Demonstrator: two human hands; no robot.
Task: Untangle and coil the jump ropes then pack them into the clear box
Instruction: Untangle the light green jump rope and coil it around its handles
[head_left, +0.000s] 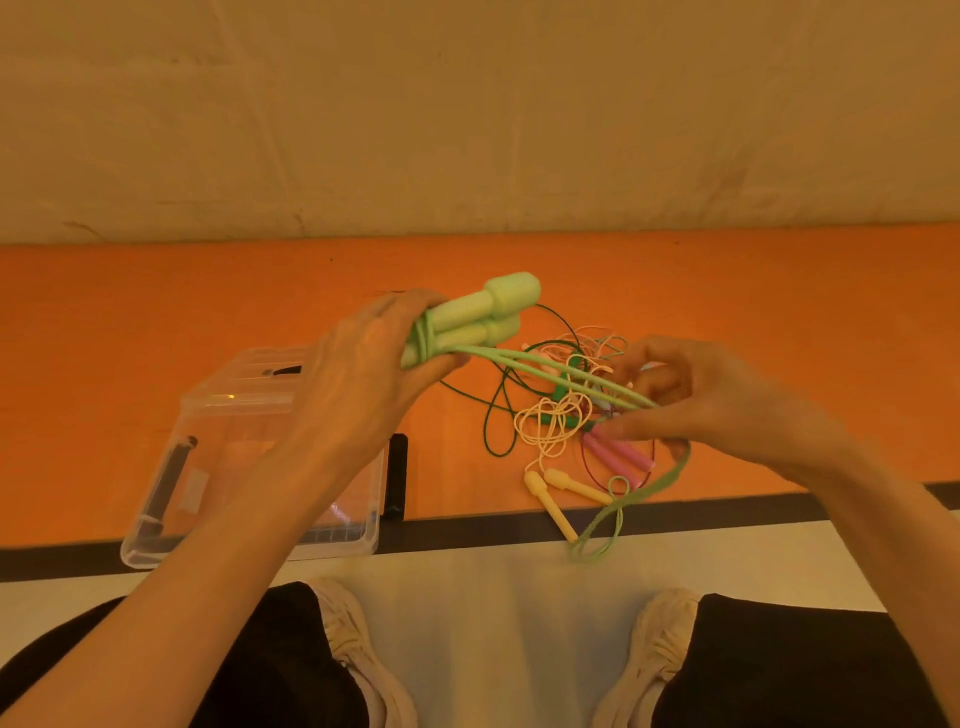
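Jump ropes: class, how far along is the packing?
Done: nothing packed; the clear box holds no rope. In hand: left hand grips the green handles with a few turns wound on; right hand feeds the green cord. Left: the tangled pile with pink and yellow ropes.

- Two light green handles (483, 317) and a light green cord (550, 366) are seen at the centre of the frame.
- A dark green cord (488, 415), a cream cord (545, 426), pink handles (618, 452) and pale yellow handles (556, 499) are shown right of centre.
- An orange surface (156, 301) is edged with a black strip (467, 530).
- A clear box (249, 457) is seen at lower left.
- Black trousers (270, 670) and off-white shoes (363, 654) are shown at the bottom.
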